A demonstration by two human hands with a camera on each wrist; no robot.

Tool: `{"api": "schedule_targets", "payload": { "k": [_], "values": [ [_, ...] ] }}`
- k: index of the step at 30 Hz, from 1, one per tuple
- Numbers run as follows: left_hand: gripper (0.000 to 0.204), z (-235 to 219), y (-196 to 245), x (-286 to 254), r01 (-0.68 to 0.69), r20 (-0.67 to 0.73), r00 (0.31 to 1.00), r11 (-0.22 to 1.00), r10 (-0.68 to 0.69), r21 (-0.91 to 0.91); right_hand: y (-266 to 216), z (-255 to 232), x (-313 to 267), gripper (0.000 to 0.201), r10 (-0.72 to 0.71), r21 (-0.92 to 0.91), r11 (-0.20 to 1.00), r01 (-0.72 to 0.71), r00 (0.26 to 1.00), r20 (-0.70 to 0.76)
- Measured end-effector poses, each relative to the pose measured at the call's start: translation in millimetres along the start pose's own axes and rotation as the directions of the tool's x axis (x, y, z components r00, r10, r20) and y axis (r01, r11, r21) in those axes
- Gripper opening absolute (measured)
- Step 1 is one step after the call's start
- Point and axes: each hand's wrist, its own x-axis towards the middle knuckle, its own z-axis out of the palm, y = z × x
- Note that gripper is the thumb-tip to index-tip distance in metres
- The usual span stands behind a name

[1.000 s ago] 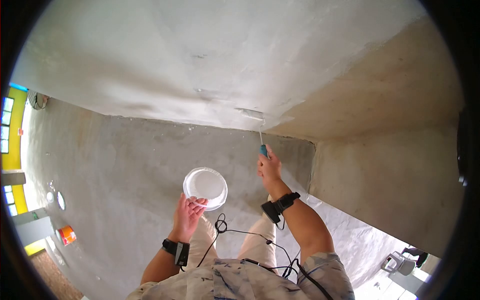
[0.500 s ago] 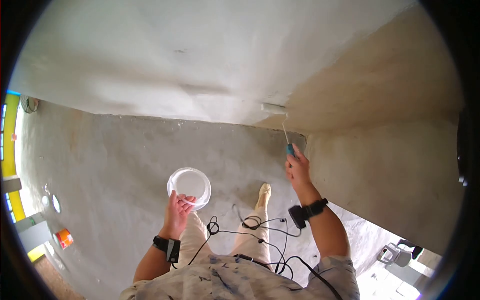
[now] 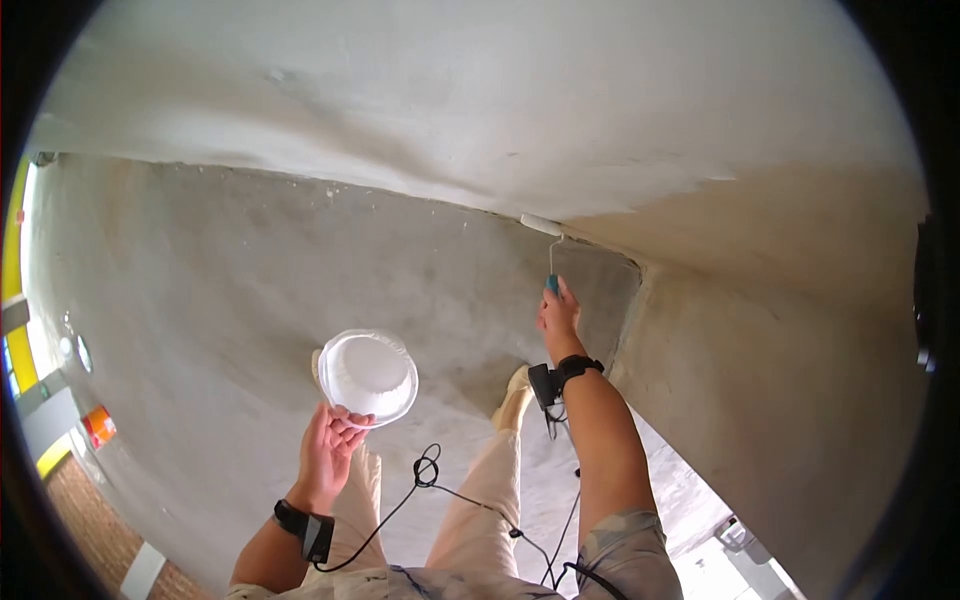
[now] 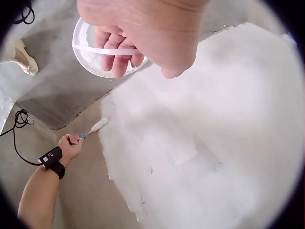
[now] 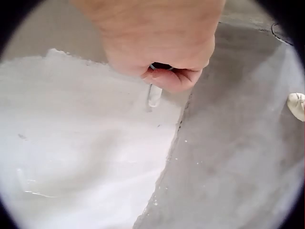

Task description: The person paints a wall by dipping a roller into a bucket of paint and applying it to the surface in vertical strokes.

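My right hand [image 3: 560, 312] grips the teal handle [image 3: 552, 284] of a small paint roller. Its white roller head [image 3: 541, 224] lies at the foot of the wall [image 3: 480, 90], near the wall-floor edge; in the right wrist view the roller [image 5: 155, 96] shows just beyond the curled fingers. White coating covers much of the wall, and a brown bare area [image 3: 800, 215] lies to the right. My left hand [image 3: 328, 450] holds a round white tub [image 3: 370, 375], fingers curled at its near rim; the left wrist view shows the fingers around a white strip handle [image 4: 107, 51].
A side wall [image 3: 770, 370] meets the coated wall at the right corner. Black cables [image 3: 470, 500] hang before my legs. A cream shoe [image 3: 513, 395] stands on the grey floor [image 3: 230, 300]. An orange bucket [image 3: 99, 426] is at the far left, a grey chair [image 3: 735, 535] at lower right.
The roller first moved right along the wall, then down to the wall-floor edge. My left hand and the tub moved left. The head view has shifted.
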Motion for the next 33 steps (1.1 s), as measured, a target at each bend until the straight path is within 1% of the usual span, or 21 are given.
{"api": "schedule_targets", "payload": {
  "k": [2, 4, 5, 7, 8, 10, 11, 13, 14, 16, 17, 19, 20, 22, 23, 25, 26, 27, 29, 31, 33],
  "values": [
    [0.034, -1.3, 3.3, 10.0, 0.022, 0.01, 1.0, 0.999, -0.022, -0.026, 7.4, 8.6, 13.5, 0.053, 0.036, -0.002, 0.999, -0.036, 0.999, -0.006],
    [0.04, -5.6, 7.3, 13.4, 0.046, 0.05, 0.998, 0.999, -0.045, -0.019, 7.3, 13.7, 23.7, 0.05, 0.066, -0.049, 0.996, -0.068, 0.997, -0.04],
    [0.04, -7.4, 8.7, 14.8, 0.06, 0.045, 0.997, 0.998, -0.058, -0.031, 6.1, 14.8, 29.7, 0.05, 0.072, -0.065, 0.995, -0.075, 0.996, -0.046],
    [0.039, -14.7, 8.8, 17.9, 0.086, 0.047, 0.995, 0.996, -0.084, -0.029, 8.5, 17.0, 39.9, 0.05, 0.089, -0.085, 0.992, -0.089, 0.996, -0.007],
    [0.039, -19.0, 6.7, 19.1, 0.099, 0.039, 0.994, 0.995, -0.098, -0.03, 13.0, 15.6, 41.3, 0.05, 0.102, -0.091, 0.991, -0.103, 0.995, -0.014],
    [0.038, -19.2, 8.0, 19.0, 0.103, 0.045, 0.994, 0.995, -0.102, -0.014, 0.6, 15.8, 31.8, 0.048, 0.121, -0.078, 0.989, -0.123, 0.992, -0.029],
    [0.038, -16.7, 9.0, 17.7, 0.108, 0.05, 0.993, 0.994, -0.106, -0.019, -6.7, 11.8, 25.1, 0.048, 0.118, -0.083, 0.989, -0.12, 0.992, -0.035],
    [0.034, -10.4, 14.4, 13.4, 0.091, 0.027, 0.996, 0.995, -0.09, -0.041, -22.9, 3.0, 5.0, 0.048, 0.078, -0.094, 0.993, -0.072, 0.995, 0.058],
    [0.034, -6.8, 18.1, 11.1, 0.076, 0.042, 0.996, 0.996, -0.074, -0.043, -33.4, -4.1, -6.8, 0.048, 0.057, -0.087, 0.995, -0.052, 0.996, 0.063],
    [0.033, -0.1, 20.6, 3.5, 0.04, -0.005, 0.999, 0.999, -0.04, -0.025, -53.2, -27.9, -34.8, 0.049, 0.062, -0.072, 0.996, -0.054, 0.991, 0.117],
    [0.033, 3.1, 20.9, -1.2, 0.019, 0.015, 1.0, 1.0, -0.019, -0.025, -65.7, -38.2, -51.2, 0.049, 0.036, -0.059, 0.998, -0.029, 0.992, 0.123],
    [0.032, 9.9, 22.0, -11.6, 0.002, -0.022, 1.0, 1.0, -0.001, 0.021, -96.3, -58.7, -89.1, 0.051, 0.081, 0.03, 0.996, -0.087, 0.984, 0.16],
    [0.032, 13.9, 23.6, -16.8, -0.013, 0.0, 1.0, 1.0, 0.013, 0.028, -109.7, -68.8, -106.6, 0.051, 0.058, 0.047, 0.997, -0.066, 0.986, 0.159],
    [0.034, 20.3, 22.9, -26.9, -0.041, -0.009, 0.999, 0.996, 0.042, 0.074, -131.3, -89.3, -138.5, 0.053, 0.059, 0.084, 0.994, -0.074, 0.984, 0.171],
    [0.034, 23.7, 21.7, -32.9, -0.065, 0.015, 0.998, 0.995, 0.064, 0.082, -141.9, -99.6, -154.4, 0.053, 0.03, 0.105, 0.993, -0.049, 0.984, 0.174],
    [0.036, 28.5, 15.9, -44.2, -0.085, -0.024, 0.996, 0.99, 0.088, 0.114, -155.4, -121.3, -180.5, 0.054, -0.005, 0.117, 0.993, -0.019, 0.98, 0.201],
    [0.036, 25.9, 8.6, -49.2, -0.114, -0.002, 0.993, 0.985, 0.115, 0.129, -149.2, -134.4, -186.6, 0.055, -0.039, 0.153, 0.988, 0.001, 0.968, 0.247],
    [0.037, 30.1, 7.0, -54.9, -0.155, 0.026, 0.988, 0.98, 0.153, 0.127, -152.1, -144.5, -195.3, 0.055, -0.07, 0.183, 0.983, 0.023, 0.965, 0.252],
    [0.039, 32.2, -0.2, -63.7, -0.24, 0.084, 0.97, 0.96, 0.23, 0.142, -145.4, -158.3, -213.9, 0.056, -0.173, 0.163, 0.978, 0.134, 0.95, 0.26],
    [0.042, 38.3, -3.2, -69.9, -0.239, 0.063, 0.971, 0.963, 0.232, 0.127, -141.2, -170.4, -233.0, 0.056, -0.251, 0.219, 0.956, 0.195, 0.931, 0.265],
    [0.044, 42.3, -5.9, -78.2, -0.294, 0.093, 0.954, 0.949, 0.284, 0.115, -136.8, -177.9, -248.7, 0.056, -0.316, 0.259, 0.934, 0.247, 0.91, 0.27]
  ]
}}
